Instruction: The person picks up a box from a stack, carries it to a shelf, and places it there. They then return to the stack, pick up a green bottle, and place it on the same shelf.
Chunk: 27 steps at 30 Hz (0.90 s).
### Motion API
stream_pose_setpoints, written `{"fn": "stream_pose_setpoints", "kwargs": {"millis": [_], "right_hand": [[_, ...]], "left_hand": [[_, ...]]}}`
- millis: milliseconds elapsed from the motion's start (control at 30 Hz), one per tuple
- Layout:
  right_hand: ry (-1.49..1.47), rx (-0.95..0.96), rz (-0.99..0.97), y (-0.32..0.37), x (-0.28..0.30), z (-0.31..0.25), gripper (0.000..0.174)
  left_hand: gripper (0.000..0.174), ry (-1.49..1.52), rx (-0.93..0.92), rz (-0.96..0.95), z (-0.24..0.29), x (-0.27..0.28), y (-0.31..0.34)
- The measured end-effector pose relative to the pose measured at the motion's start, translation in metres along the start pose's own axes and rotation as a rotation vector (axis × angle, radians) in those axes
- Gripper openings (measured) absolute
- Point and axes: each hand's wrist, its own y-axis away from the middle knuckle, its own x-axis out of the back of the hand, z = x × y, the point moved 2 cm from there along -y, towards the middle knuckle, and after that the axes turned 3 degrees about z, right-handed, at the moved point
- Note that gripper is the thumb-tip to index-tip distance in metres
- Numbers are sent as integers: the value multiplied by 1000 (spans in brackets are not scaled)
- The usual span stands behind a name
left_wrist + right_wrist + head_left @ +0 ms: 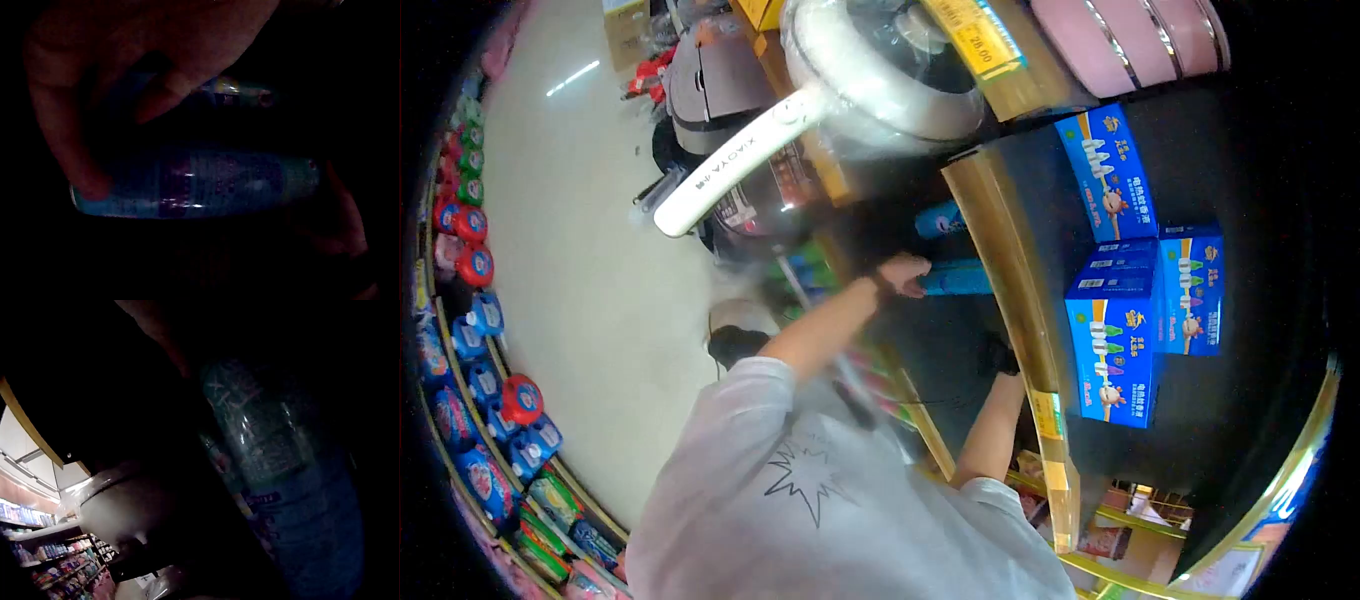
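Curling your left hand (905, 275) round the blue can (956, 278) beside the blue boxes (1112, 345), grip mid-body; whether your right hand (998, 355) grips, I cannot tell.

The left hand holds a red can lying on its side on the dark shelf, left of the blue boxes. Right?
No: the can is blue, not red, as the head view shows. The left hand holds it, on its side on the dark shelf, left of the blue boxes.
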Motion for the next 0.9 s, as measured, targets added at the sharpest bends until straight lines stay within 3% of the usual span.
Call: {"fn": "stream_pose_setpoints", "kwargs": {"millis": [67,133,267,333,367,433,533,633,833,900], "right_hand": [[16,-5,-3,-4,-5,-5,38],[25,-6,-7,-8,-10,-10,37],[53,-3,-1,-14,-14,-15,36],[61,-4,-2,-15,-18,-17,36],[63,-6,-2,-15,-20,-18,36],[67,-15,0,-16,-23,-21,35],[67,-21,4,-18,-23,-22,35],[64,-23,1,-21,-26,-23,34],[63,-43,-9,-22,-27,-26,33],[59,-51,-10,-21,-28,-27,32]], "left_hand": [[26,23,-6,52,10,-11,-1],[26,-634,-503,-132,3,6,-44],[28,-1131,-794,-179,-14,2,-64],[28,-1203,-1325,12,-33,12,-100],[27,-1130,-1335,79,-62,18,-133],[26,-987,-1352,205,-68,15,-138],[27,-1176,-1176,162,-58,13,-127],[30,-1135,-1252,110,-13,5,-56],[30,-998,-1462,213,-9,1,-51],[30,-1161,-1259,174,-4,-2,-47]]}}
